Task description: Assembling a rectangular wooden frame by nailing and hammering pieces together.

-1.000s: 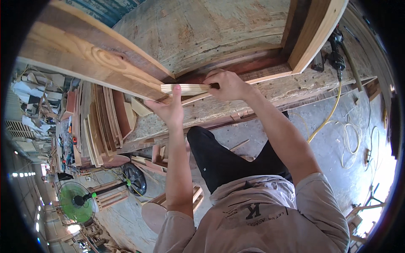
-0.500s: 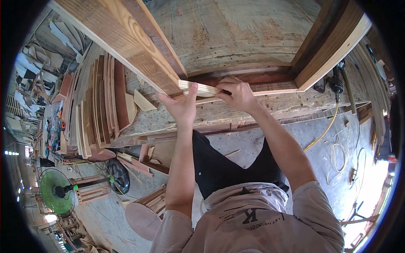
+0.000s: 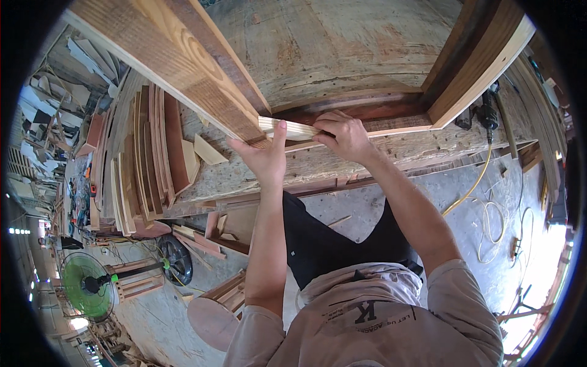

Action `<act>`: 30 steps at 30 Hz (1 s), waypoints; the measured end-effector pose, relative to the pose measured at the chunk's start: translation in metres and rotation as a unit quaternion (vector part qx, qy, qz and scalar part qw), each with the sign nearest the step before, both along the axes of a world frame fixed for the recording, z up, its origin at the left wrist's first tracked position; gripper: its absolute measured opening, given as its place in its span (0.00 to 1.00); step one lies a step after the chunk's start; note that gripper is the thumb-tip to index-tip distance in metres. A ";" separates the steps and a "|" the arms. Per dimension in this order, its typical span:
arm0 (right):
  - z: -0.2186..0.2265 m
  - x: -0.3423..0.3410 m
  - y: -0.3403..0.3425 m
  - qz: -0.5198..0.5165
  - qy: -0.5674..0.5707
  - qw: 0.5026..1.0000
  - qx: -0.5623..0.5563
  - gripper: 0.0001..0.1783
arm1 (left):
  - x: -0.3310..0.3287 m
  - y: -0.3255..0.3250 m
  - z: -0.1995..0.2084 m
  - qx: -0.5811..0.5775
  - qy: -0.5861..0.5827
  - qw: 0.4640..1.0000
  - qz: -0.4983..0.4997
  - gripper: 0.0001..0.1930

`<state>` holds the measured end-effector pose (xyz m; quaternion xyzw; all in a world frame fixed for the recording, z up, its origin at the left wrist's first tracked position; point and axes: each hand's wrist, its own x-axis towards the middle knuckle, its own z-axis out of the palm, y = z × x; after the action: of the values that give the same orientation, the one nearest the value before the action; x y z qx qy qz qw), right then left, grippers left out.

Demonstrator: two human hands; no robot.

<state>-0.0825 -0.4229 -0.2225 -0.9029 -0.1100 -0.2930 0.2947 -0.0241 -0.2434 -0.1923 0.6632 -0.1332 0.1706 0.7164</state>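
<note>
A wooden frame (image 3: pixel 202 64) with tall sides lies on the workbench, its near left corner in front of me. At that corner a short pale wood strip (image 3: pixel 296 129) sits at a slight slant along the inside of the near rail. My left hand (image 3: pixel 267 162) is closed round the corner, thumb up against the strip and the other fingers partly hidden by the frame. My right hand (image 3: pixel 347 138) pinches the strip's right end between thumb and fingers, knuckles over the near rail.
Curved wood pieces (image 3: pixel 147 144) stand stacked at the bench's left, beside pale offcuts (image 3: pixel 209 150). A black corded power tool (image 3: pixel 488 116) with a yellow cable lies at the right. A green fan (image 3: pixel 88 284) and a round-topped stool (image 3: pixel 211 315) are on the floor at lower left.
Both hands keep their places on the frame and the strip. The whole view has shifted slightly, with the fan and stool now a little farther right.
</note>
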 end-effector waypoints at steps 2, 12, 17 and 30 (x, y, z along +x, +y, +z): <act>0.001 -0.002 -0.002 -0.003 0.016 1.000 -0.004 0.14 | -0.002 -0.002 0.002 0.015 -0.006 1.000 0.014 0.41; 0.038 -0.047 -0.033 0.004 -0.002 0.990 0.139 0.16 | 0.004 -0.009 -0.007 -0.008 -0.018 1.000 0.017 0.46; 0.054 -0.183 -0.220 -0.183 0.048 0.916 0.354 0.10 | 0.006 0.002 -0.005 0.085 -0.029 0.991 0.095 0.49; -0.059 -0.213 -0.539 -0.340 0.176 0.861 0.334 0.18 | 0.000 0.003 -0.013 0.114 -0.025 0.988 0.100 0.53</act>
<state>-0.2959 -0.9622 -0.2812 -0.7683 0.3615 -0.2303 0.4753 -0.0238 -0.2408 -0.2057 0.7458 -0.1026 0.2416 0.6123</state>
